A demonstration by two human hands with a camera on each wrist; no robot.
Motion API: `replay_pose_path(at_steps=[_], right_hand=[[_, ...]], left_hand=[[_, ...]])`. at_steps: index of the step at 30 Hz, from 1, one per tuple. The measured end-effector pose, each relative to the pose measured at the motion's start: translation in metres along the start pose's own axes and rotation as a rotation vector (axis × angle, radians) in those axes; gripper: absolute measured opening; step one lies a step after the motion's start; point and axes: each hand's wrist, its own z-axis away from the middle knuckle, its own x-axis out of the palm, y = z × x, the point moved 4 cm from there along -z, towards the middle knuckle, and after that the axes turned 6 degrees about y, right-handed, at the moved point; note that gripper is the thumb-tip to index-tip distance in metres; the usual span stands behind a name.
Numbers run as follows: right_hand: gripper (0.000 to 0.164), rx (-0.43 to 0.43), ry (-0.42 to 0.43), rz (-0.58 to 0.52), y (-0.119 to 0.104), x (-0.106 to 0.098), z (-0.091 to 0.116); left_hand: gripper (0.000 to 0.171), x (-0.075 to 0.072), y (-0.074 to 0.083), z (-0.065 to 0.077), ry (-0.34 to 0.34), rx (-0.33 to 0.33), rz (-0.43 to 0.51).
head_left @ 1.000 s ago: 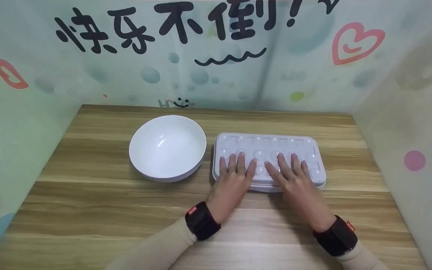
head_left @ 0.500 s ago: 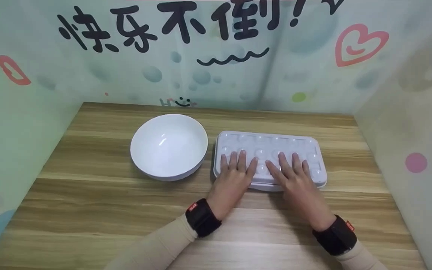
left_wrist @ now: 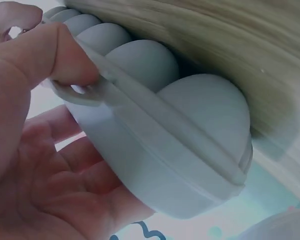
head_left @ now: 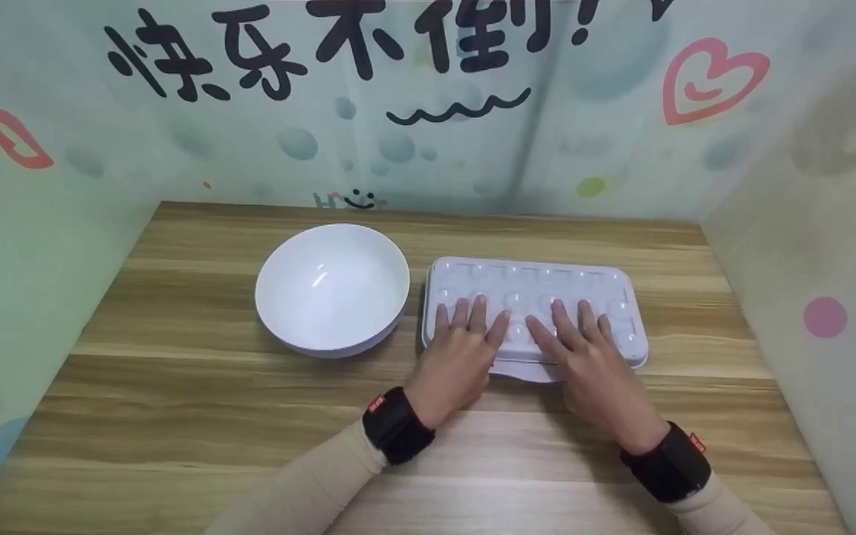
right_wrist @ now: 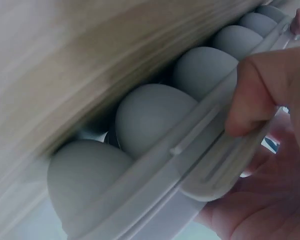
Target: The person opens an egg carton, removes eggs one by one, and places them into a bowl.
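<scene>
The fingers of the left hand (head_left: 454, 362) lie straight and slightly spread over the studded top of a white ice-ball tray (head_left: 524, 286), while those of the right hand (head_left: 597, 368) rest the same way farther along it. Beneath, each thumb is bent: in the left wrist view the left thumb (left_wrist: 75, 55) presses on a looped tab at the rim, and in the right wrist view the right thumb (right_wrist: 257, 90) presses on a slotted tab (right_wrist: 215, 175). Each hand so holds the tray between thumb and fingers. Round cups (left_wrist: 210, 110) bulge along its underside, on the side toward the wood.

The tray lies flat on a wood-grain table (head_left: 212, 416), right of the middle and nearer the far edge than the near side, its long sides running roughly along that far edge. Just beside it, toward the table's left edge, stands a white round bowl (head_left: 331, 297), upright, its rim near the far edge.

Both wrists wear black wristbands (head_left: 398, 427) over pale beige sleeves (head_left: 309, 479). Behind the far edge hangs a pale green backdrop (head_left: 458, 171) with black Chinese characters and a red heart outline.
</scene>
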Motion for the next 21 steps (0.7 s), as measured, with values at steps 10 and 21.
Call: replay_pose_path(at_steps=[10,21], right_hand=[[0.070,0.031,-0.030,-0.056,0.003,-0.008,-0.004],[0.063,-0.033,-0.022,-0.167,0.015,-0.032,-0.028]], left_hand=[[0.075,-0.006,-0.012,0.000,-0.090,0.033,0.148],[0.087,-0.017,-0.044,0.025,0.199,-0.078,0.385]])
